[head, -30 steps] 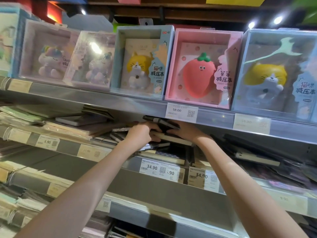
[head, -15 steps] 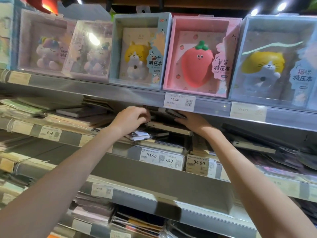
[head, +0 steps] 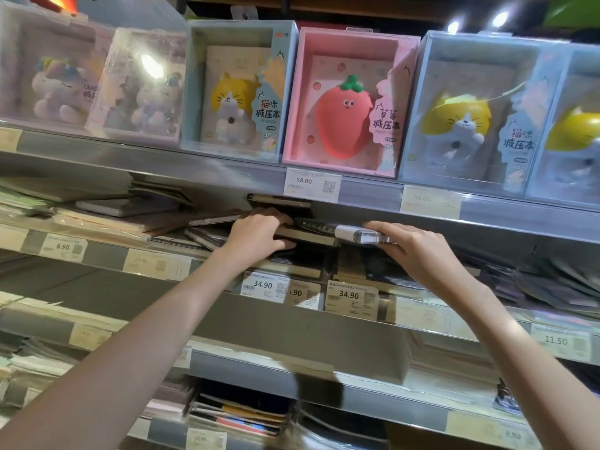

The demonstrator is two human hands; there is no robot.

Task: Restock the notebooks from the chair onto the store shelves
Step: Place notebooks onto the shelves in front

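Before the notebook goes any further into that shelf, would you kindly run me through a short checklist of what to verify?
1. Right hand grips the notebook: ok.
2. Left hand steadies the dark notebook stack: ok.
3. Room under the upper shelf for another notebook: cannot tell; the gap looks tight.
4. Neighbouring stack lies tidy: not ok; notebooks left of the hand sit askew.
5. Slot matches the 34.90 price tag: cannot tell.

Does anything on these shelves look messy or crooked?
Yes. The notebooks left of the left hand lie in a crooked, slanted heap, not in a neat stack. On the top shelf, one unicorn box stands turned at an angle to its neighbours.
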